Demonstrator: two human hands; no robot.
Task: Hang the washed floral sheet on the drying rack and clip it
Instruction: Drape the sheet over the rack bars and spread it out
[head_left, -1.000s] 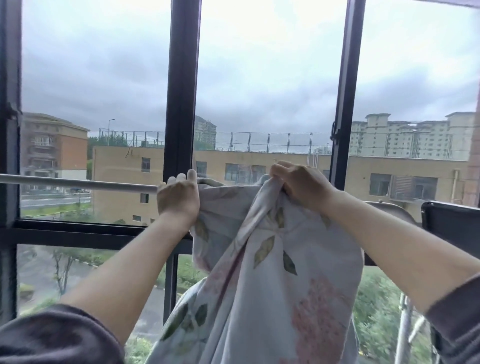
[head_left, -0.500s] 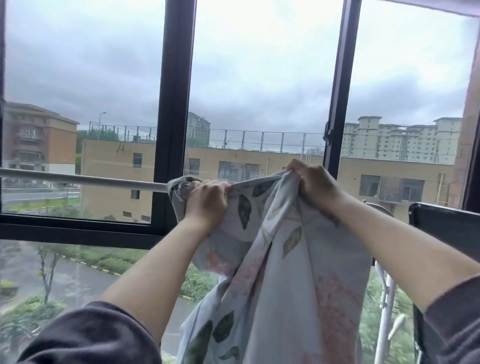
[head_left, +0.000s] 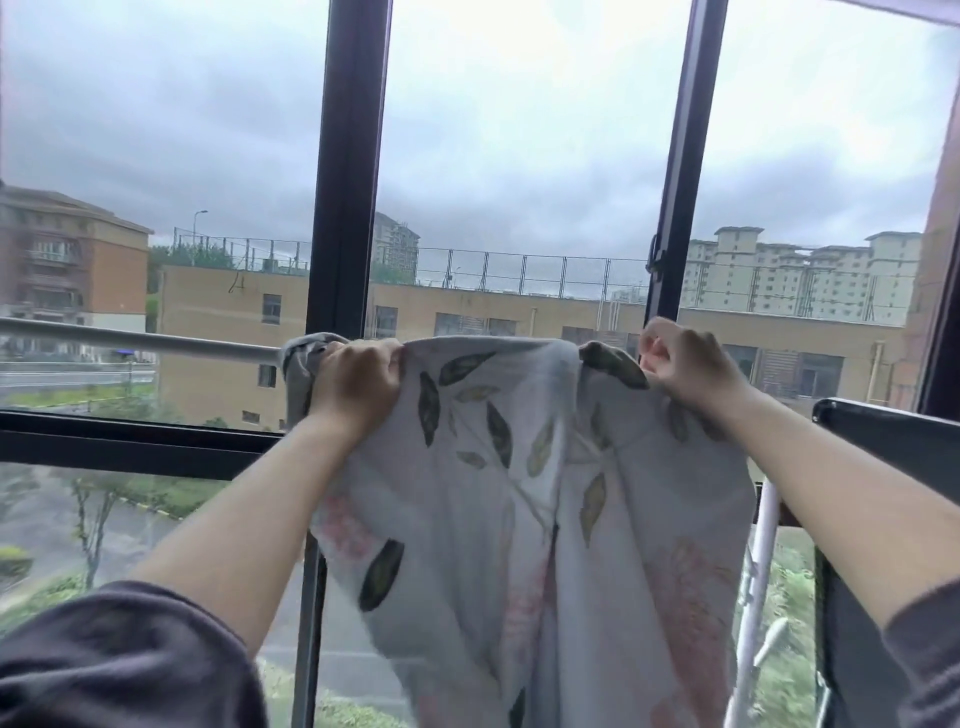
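The left hand (head_left: 358, 384) and right hand (head_left: 691, 364), held apart, each clutch the floral sheet (head_left: 519, 467), its top edge stretched between them along the rack rail (head_left: 156, 340), which lies bare beyond the left hand.

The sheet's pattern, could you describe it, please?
Pale grey sheet with dark leaves and pink flowers; head view.
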